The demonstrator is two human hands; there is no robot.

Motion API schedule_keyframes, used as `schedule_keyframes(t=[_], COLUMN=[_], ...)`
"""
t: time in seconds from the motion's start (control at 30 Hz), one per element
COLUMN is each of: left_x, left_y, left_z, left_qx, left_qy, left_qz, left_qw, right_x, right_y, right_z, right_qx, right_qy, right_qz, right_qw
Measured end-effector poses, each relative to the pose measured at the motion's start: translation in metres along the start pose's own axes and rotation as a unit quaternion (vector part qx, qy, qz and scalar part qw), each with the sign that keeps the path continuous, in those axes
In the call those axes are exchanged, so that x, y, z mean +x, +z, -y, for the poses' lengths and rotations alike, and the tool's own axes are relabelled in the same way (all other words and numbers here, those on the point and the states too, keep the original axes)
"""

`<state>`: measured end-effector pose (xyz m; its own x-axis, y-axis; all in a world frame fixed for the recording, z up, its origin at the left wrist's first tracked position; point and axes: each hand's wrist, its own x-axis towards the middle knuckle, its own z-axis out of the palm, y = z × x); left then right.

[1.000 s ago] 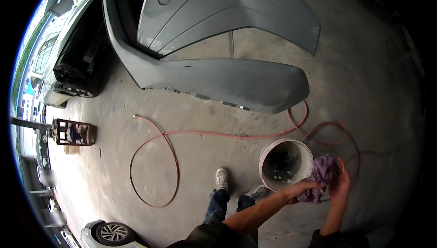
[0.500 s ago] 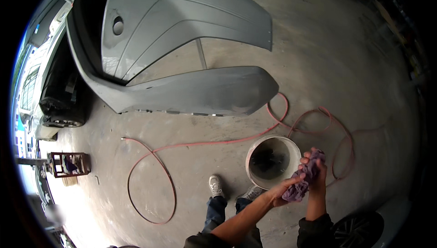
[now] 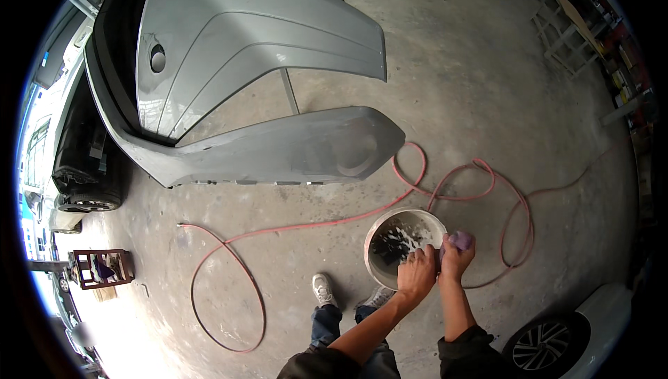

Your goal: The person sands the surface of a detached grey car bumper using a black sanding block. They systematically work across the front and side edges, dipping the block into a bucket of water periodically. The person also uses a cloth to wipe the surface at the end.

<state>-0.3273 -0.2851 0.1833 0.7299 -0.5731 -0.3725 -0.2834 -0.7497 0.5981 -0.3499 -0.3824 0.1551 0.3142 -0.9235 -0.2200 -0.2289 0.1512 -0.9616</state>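
My left hand and my right hand are both closed on a crumpled purple cloth. They sit side by side over the right part of a round pale bucket. A purple bunch of the cloth sticks out above my right fist; the rest is mostly hidden by my fingers. White streaks of falling or splashing water show inside the bucket, above dark contents.
A grey car body panel stands ahead on a support. A red hose loops over the concrete floor. A small brown rack with cloths is at left, a car wheel at lower right, and a wooden stand far right.
My hands have moved left, nearer the bucket's opening, and the left fist has turned knuckles up around the cloth. White water streaks have appeared in the bucket. The whole view has shifted slightly.
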Motion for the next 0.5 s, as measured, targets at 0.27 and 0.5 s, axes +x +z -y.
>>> schedule_keyframes(t=[0.27, 0.5], left_x=[-0.008, -0.009], left_y=[-0.002, -0.002], left_z=[0.008, 0.018], left_qx=[0.067, -0.648], left_qy=[0.152, -0.104], left_qz=[-0.020, 0.191], left_qw=[0.986, 0.730], right_x=[0.020, 0.035], right_y=[-0.009, -0.054], right_z=[0.009, 0.053], right_qx=[0.131, 0.291], right_qy=[0.235, 0.303], right_qz=[0.015, 0.278], right_qw=[0.963, 0.864])
